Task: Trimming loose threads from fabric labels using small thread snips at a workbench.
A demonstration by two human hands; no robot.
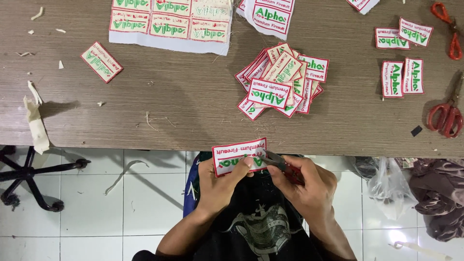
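Held patch (pixel 239 155) long axis left-right, slightly tilted

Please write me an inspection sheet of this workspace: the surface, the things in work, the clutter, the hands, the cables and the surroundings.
Surface: brown wood-grain table, with thread scraps.
Job's things: one white patch with red border held below the table edge; small cutting tool at its edge.
Clutter: pile of cut patches; uncut patch sheet; loose patches; red scissors; fabric strip.
Grippers: left hand grips the patch; right hand grips the tool.
Cables: nothing seen.
Surroundings: white tiled floor, chair base, plastic bag.
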